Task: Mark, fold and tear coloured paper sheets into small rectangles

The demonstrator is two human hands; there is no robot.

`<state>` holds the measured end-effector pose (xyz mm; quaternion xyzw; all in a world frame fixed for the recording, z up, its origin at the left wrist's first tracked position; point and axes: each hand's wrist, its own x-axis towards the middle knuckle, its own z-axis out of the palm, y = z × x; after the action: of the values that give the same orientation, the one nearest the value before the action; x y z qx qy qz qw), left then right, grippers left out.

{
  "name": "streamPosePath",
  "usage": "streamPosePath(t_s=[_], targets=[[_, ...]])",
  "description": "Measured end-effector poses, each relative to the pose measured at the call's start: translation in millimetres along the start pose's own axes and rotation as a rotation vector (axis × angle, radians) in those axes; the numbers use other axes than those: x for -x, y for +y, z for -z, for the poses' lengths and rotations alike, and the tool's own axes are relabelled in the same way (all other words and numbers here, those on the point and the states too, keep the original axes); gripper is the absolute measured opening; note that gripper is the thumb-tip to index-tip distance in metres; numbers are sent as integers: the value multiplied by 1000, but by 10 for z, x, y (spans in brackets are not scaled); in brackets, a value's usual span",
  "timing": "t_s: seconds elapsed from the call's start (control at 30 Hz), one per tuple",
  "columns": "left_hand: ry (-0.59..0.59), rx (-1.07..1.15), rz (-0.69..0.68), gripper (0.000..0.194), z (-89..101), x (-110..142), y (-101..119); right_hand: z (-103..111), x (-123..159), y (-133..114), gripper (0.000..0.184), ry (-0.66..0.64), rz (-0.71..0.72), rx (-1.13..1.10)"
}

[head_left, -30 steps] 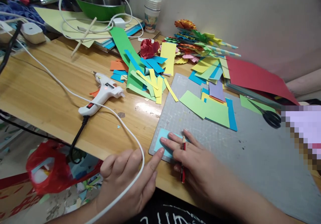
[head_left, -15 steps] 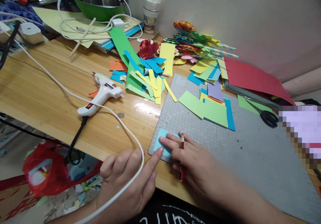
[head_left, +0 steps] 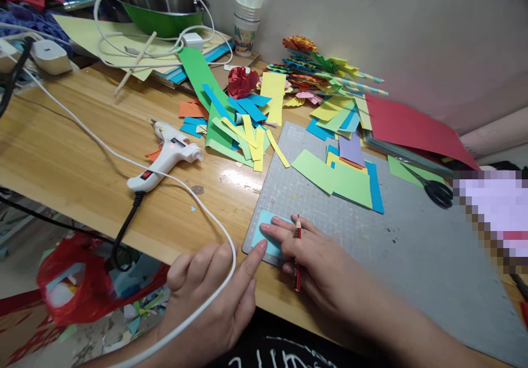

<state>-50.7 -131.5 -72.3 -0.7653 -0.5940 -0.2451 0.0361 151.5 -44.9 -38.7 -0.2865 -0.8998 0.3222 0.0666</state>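
A small light-blue piece of paper (head_left: 264, 219) lies flat at the near left corner of the grey cutting mat (head_left: 350, 230). On it rest the outstretched fingers of my right hand (head_left: 317, 263), which also holds a red and black pencil (head_left: 297, 252), sharpened tip upward. From the left, my left hand (head_left: 214, 285) touches the paper's near edge with its extended index fingertip; its other fingers are loosely curled and I see nothing in them. A white cable (head_left: 206, 208) passes across in front of this hand.
A white glue gun (head_left: 165, 156) lies on the wooden table at left. Cut paper strips (head_left: 251, 142) and green sheets (head_left: 350, 182) lie farther back. Black-handled scissors (head_left: 437, 193) are at right, near a red sheet (head_left: 412, 128). Below the table edge hangs a red plastic bag (head_left: 78, 285).
Both hands keep nearly the same place on the light-blue paper. The whole view has shifted very slightly; nothing was taken up or let go.
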Motion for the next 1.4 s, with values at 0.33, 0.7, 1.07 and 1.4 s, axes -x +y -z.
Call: streamPosePath(t_s=[0.33, 0.7, 1.07, 1.4], targets=[[-59, -35, -108, 47, 50, -28, -50, 218, -221, -39, 14, 280, -465, -72], [-64, -25, -62, 44, 75, -47, 28, 365, -482, -134, 28, 153, -507, -117], [-57, 612, 99, 51, 30, -739, 327, 386, 235, 92, 27, 692, -164, -640], [-292, 178, -627, 17, -208, -1044, 983, 66, 1325, 240, 22, 719, -185, 63]])
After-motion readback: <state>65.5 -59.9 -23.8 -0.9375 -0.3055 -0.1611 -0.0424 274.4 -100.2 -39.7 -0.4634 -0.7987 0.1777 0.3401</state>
